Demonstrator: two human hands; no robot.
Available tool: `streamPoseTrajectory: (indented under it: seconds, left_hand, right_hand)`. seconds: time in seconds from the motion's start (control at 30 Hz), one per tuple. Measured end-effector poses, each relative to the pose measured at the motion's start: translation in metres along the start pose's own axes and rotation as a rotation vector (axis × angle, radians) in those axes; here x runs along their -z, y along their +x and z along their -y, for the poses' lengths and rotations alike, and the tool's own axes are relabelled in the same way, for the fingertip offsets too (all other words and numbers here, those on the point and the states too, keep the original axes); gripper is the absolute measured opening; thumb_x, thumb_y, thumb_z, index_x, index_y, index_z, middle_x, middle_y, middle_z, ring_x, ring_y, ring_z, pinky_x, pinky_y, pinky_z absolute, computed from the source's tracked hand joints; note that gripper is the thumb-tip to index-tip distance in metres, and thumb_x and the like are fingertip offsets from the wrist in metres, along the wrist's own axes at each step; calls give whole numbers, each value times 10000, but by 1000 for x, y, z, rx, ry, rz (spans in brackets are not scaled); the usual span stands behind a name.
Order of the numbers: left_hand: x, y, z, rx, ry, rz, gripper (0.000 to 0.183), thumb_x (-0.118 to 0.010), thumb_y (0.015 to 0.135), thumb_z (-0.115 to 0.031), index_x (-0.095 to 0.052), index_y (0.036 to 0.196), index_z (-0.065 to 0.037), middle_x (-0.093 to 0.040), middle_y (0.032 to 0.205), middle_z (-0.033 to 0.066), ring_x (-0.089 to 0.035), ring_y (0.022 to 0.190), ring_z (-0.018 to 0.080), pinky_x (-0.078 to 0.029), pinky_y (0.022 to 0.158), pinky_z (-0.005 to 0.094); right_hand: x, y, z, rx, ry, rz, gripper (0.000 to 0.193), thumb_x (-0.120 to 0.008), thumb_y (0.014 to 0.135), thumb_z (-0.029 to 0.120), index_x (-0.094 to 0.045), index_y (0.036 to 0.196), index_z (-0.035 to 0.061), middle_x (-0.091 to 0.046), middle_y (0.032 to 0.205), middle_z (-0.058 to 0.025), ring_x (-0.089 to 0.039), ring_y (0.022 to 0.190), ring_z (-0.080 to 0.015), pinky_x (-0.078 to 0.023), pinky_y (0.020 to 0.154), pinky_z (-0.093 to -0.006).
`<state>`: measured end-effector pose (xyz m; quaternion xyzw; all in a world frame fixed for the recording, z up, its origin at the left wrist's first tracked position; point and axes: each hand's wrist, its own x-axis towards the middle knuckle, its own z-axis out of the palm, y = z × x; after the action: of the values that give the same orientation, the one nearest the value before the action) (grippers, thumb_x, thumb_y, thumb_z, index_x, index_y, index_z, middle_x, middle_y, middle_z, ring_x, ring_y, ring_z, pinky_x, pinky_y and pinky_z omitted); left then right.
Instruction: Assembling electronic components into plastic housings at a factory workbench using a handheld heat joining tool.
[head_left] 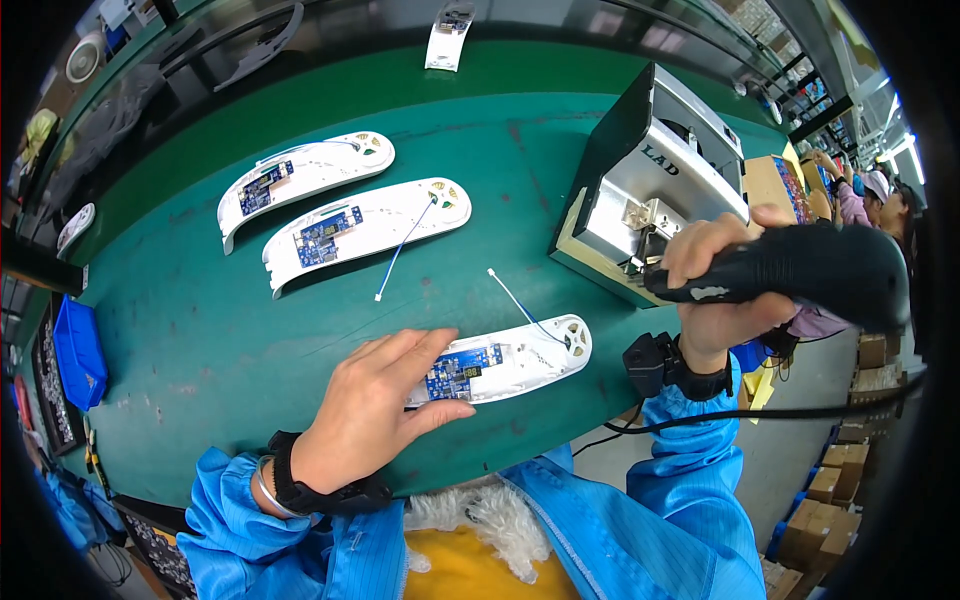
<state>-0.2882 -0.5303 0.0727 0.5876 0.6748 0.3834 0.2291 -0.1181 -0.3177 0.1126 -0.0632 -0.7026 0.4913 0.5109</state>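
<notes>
My left hand (370, 405) grips the near end of a curved white plastic housing (535, 368), fingers over its far edge and thumb along the near one. A blue circuit board (462, 371) sits in that housing beside my fingertips. From its round right end a thin blue-and-white wire (515, 297) with a white plug runs out onto the mat. My right hand (715, 265) is wrapped around a black electric screwdriver (825, 268), held level with its tip at the front of a silver-and-black screw feeder (625, 200). Whether a screw is on the tip is hidden.
Two similar white housings (370, 222) with boards lie further back on the green mat (200, 340). Another white piece (447, 45) stands at the far edge. A blue bin (80, 350) is at left. The screwdriver's black cable (790, 412) crosses at right, near cardboard boxes (815, 530) and other people.
</notes>
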Motion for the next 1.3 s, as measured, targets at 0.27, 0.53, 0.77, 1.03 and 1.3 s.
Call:
streamPoseTrajectory:
  seconds: [0.27, 0.53, 0.77, 1.03, 1.3]
  left_hand:
    - [0, 0, 1, -29, 21, -3, 532, -737, 634, -224, -527, 1066, 5, -570, 897, 139, -565, 772, 306, -453, 682, 361]
    - [2, 1, -3, 24, 39, 18, 530, -747, 634, -240, -544, 1068, -13, -584, 936, 136, -567, 797, 314, -459, 695, 355]
    - [-1, 2, -3, -6, 39, 10, 541, -751, 628, -239, -545, 1075, -13, -585, 941, 141, -569, 795, 321, -461, 697, 356]
    - [-1, 3, -2, -16, 26, 10, 562, -752, 626, -251, -542, 1085, -5, -585, 947, 146, -570, 800, 323, -462, 709, 355]
    - [9, 1, -4, 22, 17, 19, 601, -754, 621, -260, -532, 1108, 13, -576, 993, 172, -570, 864, 328, -460, 755, 358]
  right_hand:
    - [16, 7, 14, 61, 171, -102, 755, -346, 756, 723, -289, 1193, 110, -478, 596, -57, -471, 429, -154, -396, 433, -280]
    - [17, 15, 13, 172, 175, -50, 801, -385, 731, 728, -284, 1197, 85, -480, 597, -68, -481, 449, -166, -403, 441, -286]
    - [12, 23, 8, 66, 130, -34, 739, -376, 775, 686, -290, 1180, 74, -459, 595, -50, -457, 441, -143, -390, 455, -270]
    - [14, 34, 4, -40, 96, -51, 755, -436, 778, 647, -312, 1129, -10, -502, 600, -81, -513, 468, -137, -411, 444, -232]
    - [6, 43, 0, -68, -2, -6, 641, -444, 822, 582, -397, 1053, -14, -508, 558, -78, -506, 438, -113, -400, 428, -204]
